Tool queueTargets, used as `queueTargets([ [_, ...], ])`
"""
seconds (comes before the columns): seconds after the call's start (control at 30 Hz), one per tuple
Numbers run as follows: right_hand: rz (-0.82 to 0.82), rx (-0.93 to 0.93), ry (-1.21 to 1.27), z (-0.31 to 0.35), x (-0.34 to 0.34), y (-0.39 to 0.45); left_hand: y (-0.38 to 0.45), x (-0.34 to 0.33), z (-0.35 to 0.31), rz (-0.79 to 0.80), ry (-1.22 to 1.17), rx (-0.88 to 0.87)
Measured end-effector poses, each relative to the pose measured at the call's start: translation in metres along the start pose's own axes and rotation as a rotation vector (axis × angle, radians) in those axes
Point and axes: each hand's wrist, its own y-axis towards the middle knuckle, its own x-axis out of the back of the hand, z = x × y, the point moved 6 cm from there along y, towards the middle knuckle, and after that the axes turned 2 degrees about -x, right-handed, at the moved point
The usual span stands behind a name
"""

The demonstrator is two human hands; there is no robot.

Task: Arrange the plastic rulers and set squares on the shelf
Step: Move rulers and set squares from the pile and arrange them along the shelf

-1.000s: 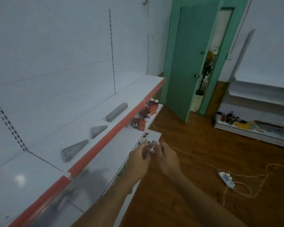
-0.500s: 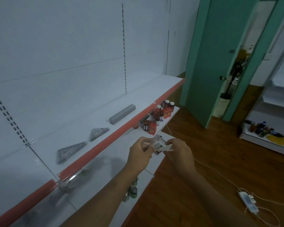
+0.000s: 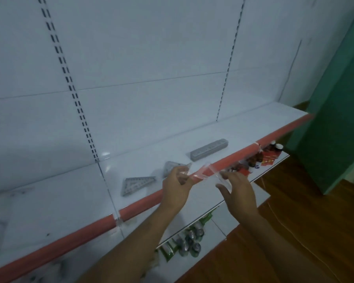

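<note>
Hands: left hand pinches one end of clear flat plastic piece, probably a ruler; right hand pinches the other, levelling it for placement.
Beyond fingertips: white shelf; two grey triangular set squares.
Farther right: grey ruler stack.
</note>
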Motion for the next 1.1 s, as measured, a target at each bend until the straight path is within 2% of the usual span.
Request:
queueTargets([
  [0.17,0.07,0.246,0.09,0.028,-0.048,0.039,0.023,0.039,0.023,-0.239,0.166,0.036],
  [0.4,0.202,0.53,0.235,0.078,-0.101,0.074,0.02,0.092,0.036,-0.603,0.26,0.146],
  [0.6,0.359,0.664,0.232,0.117,-0.143,0.081,-0.013,0.124,0.048,-0.814,0.33,0.228],
  [0.7,0.398,0.733,0.227,0.134,-0.156,0.076,-0.023,0.136,0.056,-0.845,0.335,0.279],
  [0.9,0.471,0.814,0.179,0.157,-0.172,0.077,-0.018,0.147,0.069,-0.754,0.364,0.365],
  [1.1,0.464,0.799,0.207,0.159,-0.179,0.079,-0.01,0.149,0.076,-0.722,0.39,0.396],
])
